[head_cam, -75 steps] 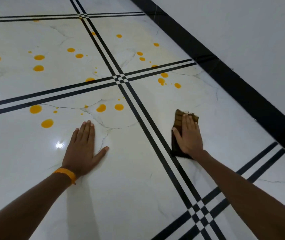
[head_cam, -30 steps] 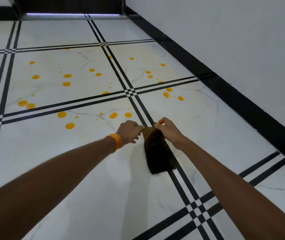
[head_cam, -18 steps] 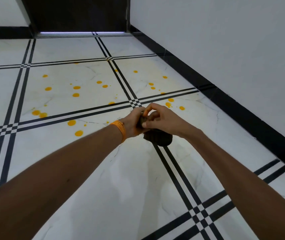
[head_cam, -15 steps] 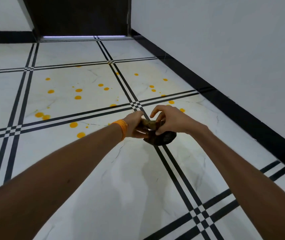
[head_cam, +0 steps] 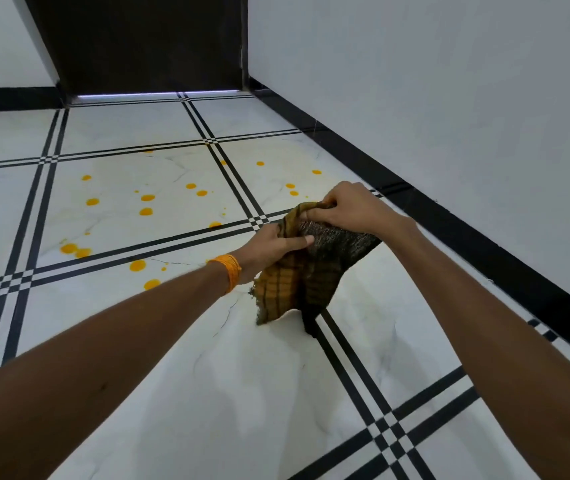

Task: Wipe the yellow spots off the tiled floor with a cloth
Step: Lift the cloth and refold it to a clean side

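While both hands hold it up mid-frame, the cloth [head_cam: 311, 271] hangs bunched: coarse open weave, mustard and dark-brown check, frayed lower hem, two drooping points; whether these touch the tile cannot be told.
Left hand [head_cam: 269, 247]: thumb laid flat across the fabric, gripping its left fold; the other fingers are hidden behind it. Orange band [head_cam: 229, 271] at the wrist.
Right hand [head_cam: 352, 209]: fingers curled, pinching the gathered top edge.
Tiled floor [head_cam: 172, 375]: glossy white marble-effect slabs, grey veining, double black stripe borders crossing in small chequers.
Yellow spots [head_cam: 146, 198]: round, wet-looking blobs and specks, scattered from nine to twelve o'clock of the cloth.
Black skirting [head_cam: 484, 244]: matt strip, running from twelve to four o'clock beneath a plain white wall [head_cam: 449, 81].
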`<state>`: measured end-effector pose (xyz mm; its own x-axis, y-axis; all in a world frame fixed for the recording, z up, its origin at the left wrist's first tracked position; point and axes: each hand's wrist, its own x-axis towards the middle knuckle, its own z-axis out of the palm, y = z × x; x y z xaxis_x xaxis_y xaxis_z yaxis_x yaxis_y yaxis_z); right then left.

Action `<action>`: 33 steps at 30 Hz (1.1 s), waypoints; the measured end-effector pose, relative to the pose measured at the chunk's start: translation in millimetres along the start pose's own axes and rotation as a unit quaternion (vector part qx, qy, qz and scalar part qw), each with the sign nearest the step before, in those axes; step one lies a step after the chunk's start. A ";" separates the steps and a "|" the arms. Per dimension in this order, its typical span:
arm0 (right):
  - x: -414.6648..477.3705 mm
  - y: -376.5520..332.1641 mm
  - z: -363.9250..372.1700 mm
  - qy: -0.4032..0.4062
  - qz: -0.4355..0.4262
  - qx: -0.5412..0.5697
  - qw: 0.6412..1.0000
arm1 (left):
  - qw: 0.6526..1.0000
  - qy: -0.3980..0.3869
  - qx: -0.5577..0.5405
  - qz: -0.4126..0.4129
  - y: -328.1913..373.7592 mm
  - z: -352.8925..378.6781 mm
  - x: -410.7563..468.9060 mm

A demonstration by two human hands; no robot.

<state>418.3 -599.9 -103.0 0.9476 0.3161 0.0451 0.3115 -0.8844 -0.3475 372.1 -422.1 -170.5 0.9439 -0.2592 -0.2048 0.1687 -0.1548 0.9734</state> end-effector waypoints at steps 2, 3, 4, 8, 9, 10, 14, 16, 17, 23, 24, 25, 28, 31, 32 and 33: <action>-2.4 7.7 -0.8 -0.060 0.056 -0.016 0.997 | 0.999 0.005 0.032 -0.011 -0.8 -1.6 0.0; -4.3 11.3 -1.0 -0.081 0.067 0.022 0.994 | 0.998 -0.004 0.053 -0.019 -2.7 -2.0 0.3; -6.4 13.0 -2.2 -0.088 0.072 0.085 0.990 | 0.996 -0.022 0.078 -0.029 -3.7 -1.6 -1.7; -7.5 7.5 -16.5 -0.048 0.094 0.316 0.943 | 0.976 -0.108 0.163 -0.101 -6.7 1.7 -12.2; -4.9 5.5 -18.7 -0.034 0.101 0.351 0.930 | 0.975 -0.124 0.147 -0.113 -7.0 2.6 -13.8; -1.8 4.7 -17.8 -0.016 0.109 0.385 0.916 | 0.977 -0.135 0.108 -0.122 -6.6 4.2 -15.1; 1.5 14.1 12.9 0.024 0.155 0.474 0.866 | 0.979 -0.128 -0.112 -0.115 8.6 10.3 -14.5; 1.0 24.4 37.9 -0.001 0.181 0.496 0.849 | 0.968 -0.105 -0.201 -0.111 17.9 11.4 -13.4; -1.7 26.3 46.7 -0.011 0.196 0.503 0.842 | 0.962 -0.093 -0.234 -0.109 21.5 11.1 -13.7; -27.6 34.5 95.4 -0.086 0.320 0.555 0.763 | 0.945 -0.030 -0.305 -0.112 24.5 2.2 -20.3; -32.2 35.7 100.1 -0.128 0.330 0.588 0.727 | 0.946 -0.026 -0.301 -0.114 24.1 0.8 -21.5; -36.8 34.9 101.4 -0.174 0.322 0.625 0.690 | 0.948 -0.026 -0.297 -0.117 23.8 -0.6 -22.4; -41.6 25.3 95.1 -0.253 0.254 0.696 0.623 | 0.948 -0.030 -0.287 -0.133 22.0 -3.8 -23.7; -39.5 14.2 89.3 -0.243 0.211 0.710 0.626 | 0.945 -0.034 -0.294 -0.138 20.4 -5.7 -21.3; -38.6 13.6 88.4 -0.228 0.210 0.714 0.628 | 0.946 -0.035 -0.292 -0.140 19.7 -6.5 -20.2; -38.4 14.9 87.9 -0.209 0.209 0.715 0.634 | 0.947 -0.035 -0.284 -0.146 18.9 -7.6 -18.8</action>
<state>380.4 -595.0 -192.2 0.7316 0.4846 -0.4794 -0.6259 0.1991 -0.7541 359.7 -412.8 -147.5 0.8156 -0.3498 -0.4608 0.5640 0.3032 0.7681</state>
